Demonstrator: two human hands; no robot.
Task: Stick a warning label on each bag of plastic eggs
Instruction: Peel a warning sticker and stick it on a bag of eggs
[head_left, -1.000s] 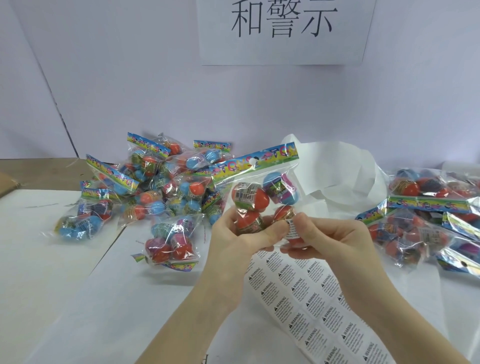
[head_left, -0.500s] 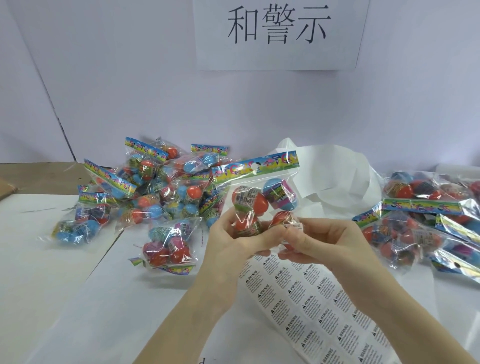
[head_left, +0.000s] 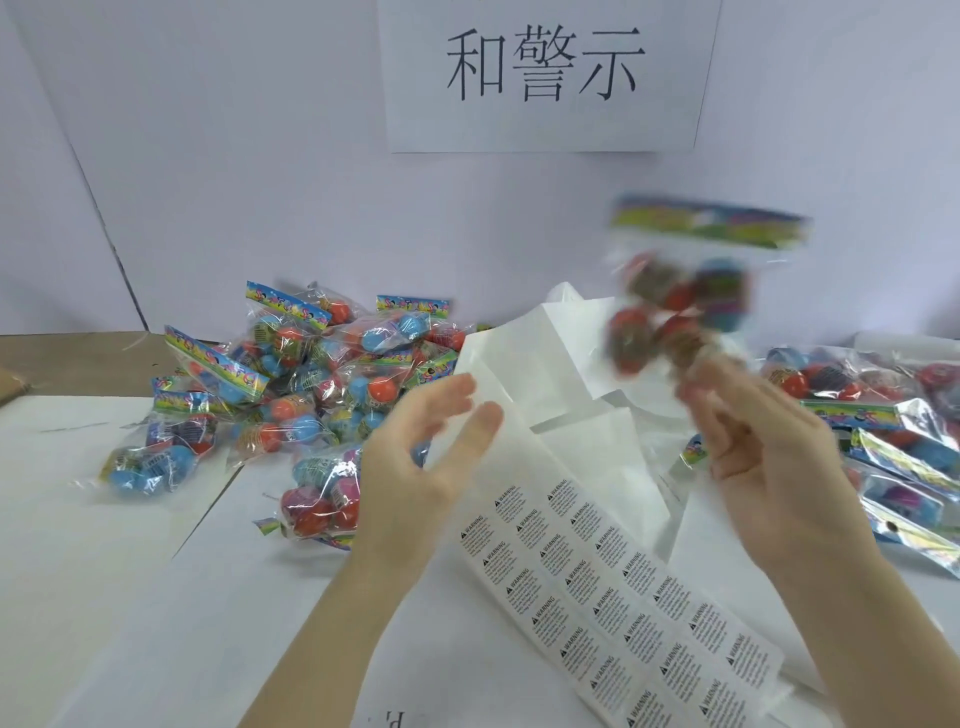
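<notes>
A clear bag of coloured plastic eggs (head_left: 680, 306) with a rainbow header card is blurred in the air at upper right. My right hand (head_left: 763, 457) pinches its lower edge from below. My left hand (head_left: 421, 457) is open with relaxed fingers, holding nothing, over the near edge of the left pile. A long sheet of warning labels (head_left: 613, 597) lies on the table between my forearms. I cannot tell whether a label sits on the held bag.
A pile of egg bags (head_left: 291, 395) lies at the left. Another pile of egg bags (head_left: 883, 431) lies at the right edge. Crumpled white backing paper (head_left: 561, 364) rises behind the label sheet. A paper sign (head_left: 545, 73) hangs on the wall.
My left hand let go of the bag and opened. My right hand carried the bag up and to the right, away from the label sheet.
</notes>
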